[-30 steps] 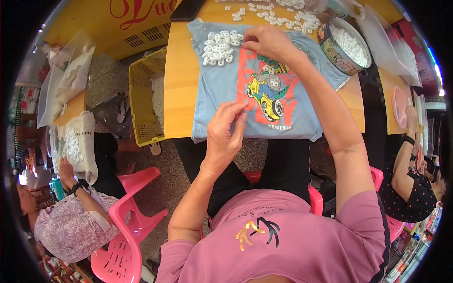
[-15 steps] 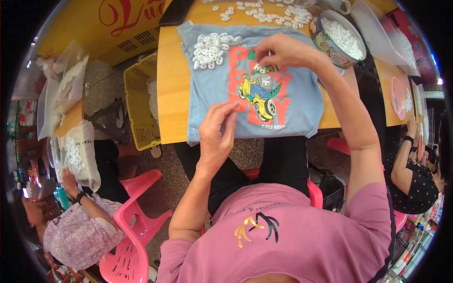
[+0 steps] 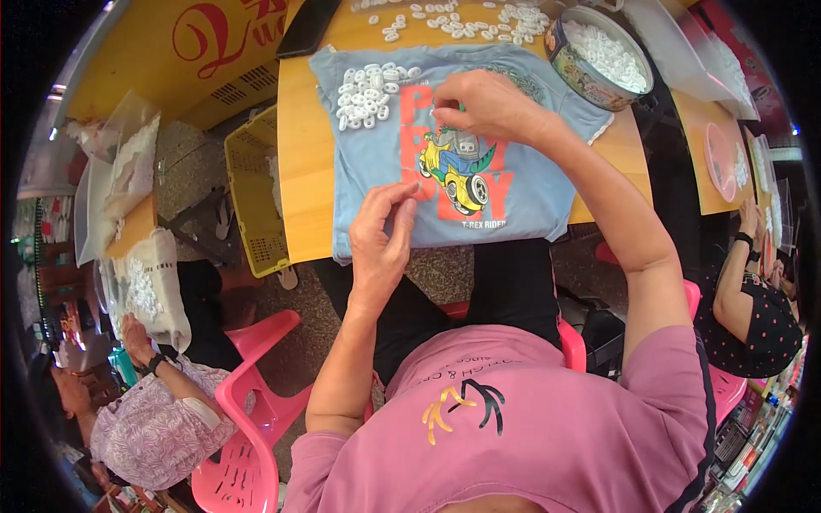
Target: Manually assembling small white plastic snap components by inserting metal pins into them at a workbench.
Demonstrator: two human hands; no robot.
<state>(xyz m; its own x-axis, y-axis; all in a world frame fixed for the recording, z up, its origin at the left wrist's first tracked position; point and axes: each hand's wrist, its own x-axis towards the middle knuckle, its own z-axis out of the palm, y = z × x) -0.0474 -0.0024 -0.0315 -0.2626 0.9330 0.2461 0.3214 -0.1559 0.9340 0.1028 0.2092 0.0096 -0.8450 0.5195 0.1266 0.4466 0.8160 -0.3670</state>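
Observation:
A light blue T-shirt [image 3: 368, 188] with a red, yellow and green scooter print lies folded flat on the table before me. On its upper left sits a heap of small white oval pieces [image 3: 366, 96], each with slots. My right hand [image 3: 492, 107] hovers over the upper print, its fingertips pinched together; whatever they hold is too small to make out. Behind that hand lies a tangle of thin dark green strands [image 3: 513, 81], partly covered. Over the shirt's lower left, my left hand [image 3: 380, 235] has its fingers curled towards the thumb, their contents unclear.
More white pieces [image 3: 466, 26] are scattered along the far side of the wooden table [image 3: 299, 171]. A round tin [image 3: 599, 60] full of them stands at the far right. A dark phone [image 3: 308, 26] lies far left, above a yellow crate [image 3: 256, 188]. Other people sit on both sides.
My right hand has shifted left across the shirt, closer to the white heap, uncovering the green tangle. My left hand stays over the same part of the shirt. The whole view has shifted slightly.

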